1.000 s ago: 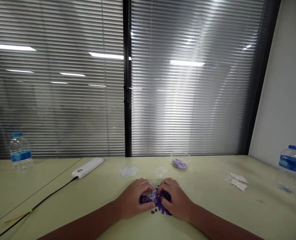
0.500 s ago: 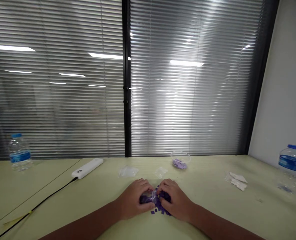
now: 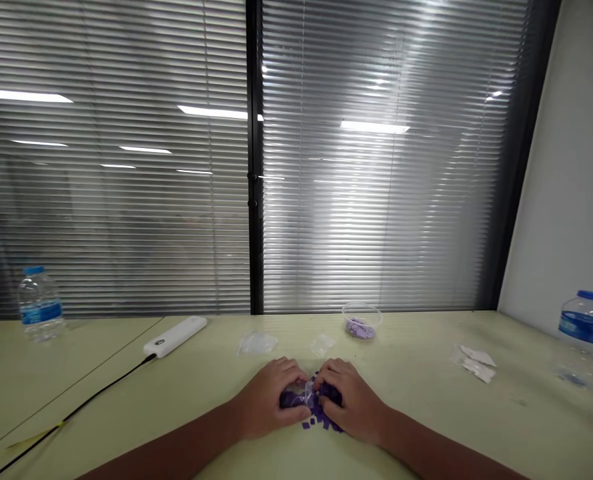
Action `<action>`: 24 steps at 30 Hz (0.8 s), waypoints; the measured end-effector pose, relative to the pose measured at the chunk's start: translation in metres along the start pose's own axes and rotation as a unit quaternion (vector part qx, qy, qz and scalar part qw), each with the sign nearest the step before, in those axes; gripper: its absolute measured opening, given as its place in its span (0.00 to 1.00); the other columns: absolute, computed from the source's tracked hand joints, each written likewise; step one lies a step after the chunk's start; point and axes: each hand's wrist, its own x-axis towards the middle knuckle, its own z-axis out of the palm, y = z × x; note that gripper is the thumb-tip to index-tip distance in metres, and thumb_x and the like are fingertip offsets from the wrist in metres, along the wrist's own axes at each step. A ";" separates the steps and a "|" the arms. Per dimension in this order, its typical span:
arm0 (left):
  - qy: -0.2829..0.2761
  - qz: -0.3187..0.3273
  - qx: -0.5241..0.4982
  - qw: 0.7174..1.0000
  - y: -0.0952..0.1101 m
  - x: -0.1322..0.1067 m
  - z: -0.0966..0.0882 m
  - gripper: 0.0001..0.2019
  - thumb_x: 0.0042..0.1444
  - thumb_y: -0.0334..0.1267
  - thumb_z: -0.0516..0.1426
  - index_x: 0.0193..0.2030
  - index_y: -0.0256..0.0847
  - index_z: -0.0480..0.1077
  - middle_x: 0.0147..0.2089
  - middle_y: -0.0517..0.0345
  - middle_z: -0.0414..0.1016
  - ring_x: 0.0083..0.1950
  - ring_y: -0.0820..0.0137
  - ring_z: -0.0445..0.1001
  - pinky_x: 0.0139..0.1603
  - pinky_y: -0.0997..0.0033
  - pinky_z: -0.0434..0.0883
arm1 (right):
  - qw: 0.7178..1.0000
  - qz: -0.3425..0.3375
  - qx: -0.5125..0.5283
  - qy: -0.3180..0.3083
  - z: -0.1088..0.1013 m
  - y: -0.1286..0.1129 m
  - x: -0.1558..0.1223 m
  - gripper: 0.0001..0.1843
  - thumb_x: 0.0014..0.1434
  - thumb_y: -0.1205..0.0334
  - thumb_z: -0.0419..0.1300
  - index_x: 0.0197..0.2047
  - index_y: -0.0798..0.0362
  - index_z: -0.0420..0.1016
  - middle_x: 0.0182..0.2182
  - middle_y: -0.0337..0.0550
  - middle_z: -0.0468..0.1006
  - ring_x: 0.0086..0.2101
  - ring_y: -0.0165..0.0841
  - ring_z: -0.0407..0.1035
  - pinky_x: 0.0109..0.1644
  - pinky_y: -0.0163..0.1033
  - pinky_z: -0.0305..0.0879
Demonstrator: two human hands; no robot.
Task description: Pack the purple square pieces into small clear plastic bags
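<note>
My left hand (image 3: 271, 395) is closed around a clear plastic bag (image 3: 301, 393) that has dark purple pieces in it. The bag's mouth faces my other hand. Curled over a small pile of dark purple square pieces (image 3: 321, 415), my right hand (image 3: 349, 399) has its thumb and fingers gathered round some of them, right at the bag's opening. Loose pieces lie on the table just below and between the hands. Fingers and palms hide part of the bag and pile.
Beyond my hands lie a clear bag (image 3: 257, 343), a smaller one (image 3: 322, 345) and a clear bowl (image 3: 362, 313) of light purple pieces. White packets (image 3: 477, 362) sit to the right. A cabled white power bank (image 3: 175, 336) and water bottles (image 3: 41, 310) stand farther out.
</note>
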 end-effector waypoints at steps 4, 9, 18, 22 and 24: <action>0.004 0.000 -0.006 1.000 0.001 0.000 0.000 0.17 0.55 0.47 0.70 0.46 0.45 0.73 0.43 0.57 0.75 0.45 0.58 0.73 0.47 0.63 0.66 | 1.000 -0.003 -0.002 -0.002 0.000 0.000 0.000 0.13 0.55 0.72 0.62 0.42 0.48 0.78 0.41 0.41 0.77 0.46 0.40 0.70 0.54 0.45 0.61; 0.001 -0.005 -0.005 1.000 0.002 0.000 0.000 0.17 0.55 0.46 0.70 0.45 0.45 0.73 0.43 0.57 0.75 0.45 0.58 0.72 0.47 0.63 0.66 | 1.000 0.001 -0.004 -0.003 0.001 0.001 0.000 0.12 0.55 0.72 0.62 0.42 0.48 0.78 0.41 0.41 0.77 0.45 0.40 0.70 0.53 0.45 0.61; -0.002 -0.005 -0.006 1.000 0.004 0.000 -0.003 0.15 0.56 0.45 0.70 0.46 0.45 0.73 0.43 0.58 0.75 0.46 0.59 0.73 0.48 0.64 0.65 | 1.000 -0.001 0.003 -0.005 -0.001 -0.001 0.000 0.13 0.56 0.72 0.62 0.43 0.47 0.78 0.42 0.41 0.77 0.46 0.41 0.70 0.54 0.46 0.61; -0.003 -0.002 -0.003 1.000 0.002 0.000 -0.001 0.17 0.56 0.47 0.70 0.47 0.45 0.73 0.43 0.58 0.75 0.46 0.59 0.73 0.48 0.64 0.66 | 1.000 0.004 0.005 -0.006 -0.002 -0.003 0.000 0.13 0.55 0.72 0.62 0.42 0.47 0.78 0.42 0.41 0.77 0.46 0.41 0.70 0.54 0.46 0.61; -0.002 -0.001 0.000 1.000 0.001 0.000 0.000 0.17 0.56 0.48 0.69 0.47 0.45 0.73 0.43 0.58 0.75 0.46 0.59 0.73 0.48 0.64 0.66 | 1.000 0.004 0.006 -0.006 -0.002 -0.002 0.000 0.13 0.55 0.72 0.62 0.42 0.48 0.78 0.42 0.41 0.77 0.46 0.41 0.70 0.54 0.46 0.61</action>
